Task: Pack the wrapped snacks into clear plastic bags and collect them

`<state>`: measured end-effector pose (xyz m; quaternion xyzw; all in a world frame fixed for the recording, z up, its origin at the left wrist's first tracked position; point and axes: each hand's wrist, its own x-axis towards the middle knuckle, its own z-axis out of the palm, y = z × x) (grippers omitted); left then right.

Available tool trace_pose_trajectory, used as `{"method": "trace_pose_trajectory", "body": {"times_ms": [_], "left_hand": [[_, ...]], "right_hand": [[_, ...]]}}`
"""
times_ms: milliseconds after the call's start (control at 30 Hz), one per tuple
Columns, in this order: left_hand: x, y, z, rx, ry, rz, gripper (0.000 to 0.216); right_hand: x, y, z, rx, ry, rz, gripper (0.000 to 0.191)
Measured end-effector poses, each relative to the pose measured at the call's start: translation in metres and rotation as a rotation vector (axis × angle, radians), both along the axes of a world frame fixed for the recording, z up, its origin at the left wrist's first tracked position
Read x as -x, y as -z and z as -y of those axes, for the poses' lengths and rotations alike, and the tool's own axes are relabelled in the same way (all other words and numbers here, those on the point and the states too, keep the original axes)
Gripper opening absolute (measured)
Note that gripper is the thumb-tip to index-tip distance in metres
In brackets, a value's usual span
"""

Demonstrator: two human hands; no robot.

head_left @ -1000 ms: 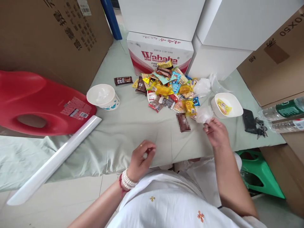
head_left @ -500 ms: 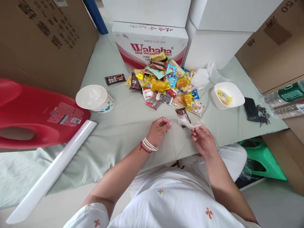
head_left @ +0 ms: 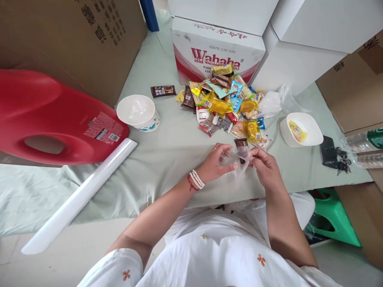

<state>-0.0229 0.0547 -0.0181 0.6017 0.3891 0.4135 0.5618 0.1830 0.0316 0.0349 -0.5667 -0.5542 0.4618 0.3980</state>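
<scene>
My right hand (head_left: 265, 165) pinches a thin clear plastic bag (head_left: 243, 154) by its edge, above the front part of the table. Just left of the bag, my left hand (head_left: 213, 162) has its thumb and fingers spread apart; the thumb tip is close to the film, and I cannot tell if it touches. Partly seen behind the bag is a dark brown snack packet (head_left: 240, 142) on the cloth. Beyond both hands lies a heap of wrapped snacks (head_left: 221, 104) in yellow, blue, red and brown.
A paper tub (head_left: 151, 123) holding clear plastic stands left, near a red jug (head_left: 72, 107) and a white roll (head_left: 80, 195). At right are a white bowl (head_left: 314, 137) with a yellow packet, a black case (head_left: 328, 151), keys and bottles. A Wahaha carton (head_left: 182, 48) stands behind.
My left hand has opened from closed fingers and moved close to the bag. The bag now hangs lower between both hands. The whole view has shifted, with the table things appearing farther right.
</scene>
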Motion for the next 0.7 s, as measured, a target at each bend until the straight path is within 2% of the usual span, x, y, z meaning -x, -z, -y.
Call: {"method": "trace_pose_trajectory", "body": {"times_ms": [33,167,267,300,333,367,467,500,533,567,600,700], "left_hand": [[-0.002,0.004,-0.001,0.047,-0.034,0.013,0.051],[-0.001,0.013,-0.01,0.227,-0.031,0.107,0.028],[0.005,0.008,-0.014,0.237,-0.034,0.222,0.03],[0.007,0.005,-0.014,0.22,0.004,0.246,0.032],[0.009,0.001,-0.012,0.216,0.099,0.253,0.034],[0.011,-0.002,-0.01,0.231,0.258,0.24,0.037],[0.015,-0.01,-0.002,0.33,0.892,0.12,0.048],[0.014,-0.011,0.0,0.349,1.019,0.093,0.05],[0.014,-0.011,0.002,0.356,1.053,0.093,0.05],[0.012,-0.011,0.003,0.357,0.994,0.12,0.05],[0.01,-0.011,0.004,0.357,0.864,0.165,0.05],[0.001,-0.007,0.004,0.335,0.373,0.289,0.049]], "right_hand": [[0.001,0.003,-0.001,0.018,0.035,-0.053,0.014],[-0.004,0.011,-0.003,0.048,0.185,-0.292,0.013],[-0.01,0.013,-0.003,-0.019,0.286,-0.442,0.018],[-0.011,0.014,-0.003,-0.033,0.308,-0.489,0.02],[-0.011,0.014,-0.002,-0.038,0.321,-0.538,0.02],[-0.011,0.015,-0.001,-0.034,0.329,-0.589,0.02],[-0.006,0.016,0.0,-0.016,0.353,-0.735,0.023],[-0.004,0.016,0.0,-0.013,0.367,-0.772,0.026],[-0.002,0.017,0.0,-0.008,0.386,-0.794,0.028],[0.001,0.018,0.0,0.0,0.406,-0.8,0.03],[0.003,0.02,0.0,0.011,0.422,-0.79,0.03],[0.015,0.026,0.002,0.022,0.438,-0.676,0.029]]}}
